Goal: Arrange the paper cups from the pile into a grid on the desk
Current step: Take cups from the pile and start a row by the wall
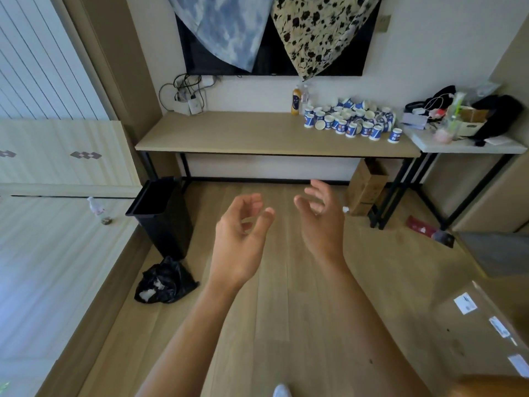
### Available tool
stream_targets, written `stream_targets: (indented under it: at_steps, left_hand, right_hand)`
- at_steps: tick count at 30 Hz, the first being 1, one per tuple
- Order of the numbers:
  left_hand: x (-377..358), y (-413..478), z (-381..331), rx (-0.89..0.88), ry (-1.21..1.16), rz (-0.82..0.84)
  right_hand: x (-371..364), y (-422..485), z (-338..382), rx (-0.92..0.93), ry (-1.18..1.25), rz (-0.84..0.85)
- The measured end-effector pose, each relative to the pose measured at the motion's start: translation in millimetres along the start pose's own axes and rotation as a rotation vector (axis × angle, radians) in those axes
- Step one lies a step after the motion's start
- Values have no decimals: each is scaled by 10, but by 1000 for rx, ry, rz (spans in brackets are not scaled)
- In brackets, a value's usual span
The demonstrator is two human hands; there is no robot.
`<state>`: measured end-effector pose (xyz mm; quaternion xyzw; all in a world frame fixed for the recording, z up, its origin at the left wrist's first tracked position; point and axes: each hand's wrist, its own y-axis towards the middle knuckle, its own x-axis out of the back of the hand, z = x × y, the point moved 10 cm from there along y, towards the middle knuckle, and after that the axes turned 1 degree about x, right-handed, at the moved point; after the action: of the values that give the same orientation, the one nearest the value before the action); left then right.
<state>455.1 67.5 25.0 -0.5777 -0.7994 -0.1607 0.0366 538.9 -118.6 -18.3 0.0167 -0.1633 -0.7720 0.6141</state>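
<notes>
A pile of blue-and-white paper cups (pixel 350 120) covers the right end of a long light-wood desk (pixel 229 133) against the far wall. Some cups stand upright, others lie tipped with their pale insides showing. One cup (pixel 395 136) stands apart at the pile's right edge. My left hand (pixel 243 233) and my right hand (pixel 322 216) are raised side by side over the wooden floor, well short of the desk. The fingers of both are loosely curled and neither holds anything.
A yellow bottle (pixel 296 101) stands behind the pile. A cluttered white side table (pixel 469 146) adjoins the desk on the right. On the floor are a black bin (pixel 163 216), a black bag (pixel 163 282) and a cardboard box (pixel 366 186).
</notes>
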Motion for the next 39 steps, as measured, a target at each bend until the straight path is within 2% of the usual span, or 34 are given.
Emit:
stream_targets:
  at_steps: [13,28,39]
  left_hand:
    - [-522,1750,354,26,-106,18]
    - [-911,4327,891,16,-165,197]
    - [-1693,5861,1343,38,-125,265]
  right_hand:
    - [-510,1726,-528,-33,-53,-14]
    - [-1673,3680,-1049,-78,-60,-98]
    - [-1990,5275,-1767,-154,-66,-127]
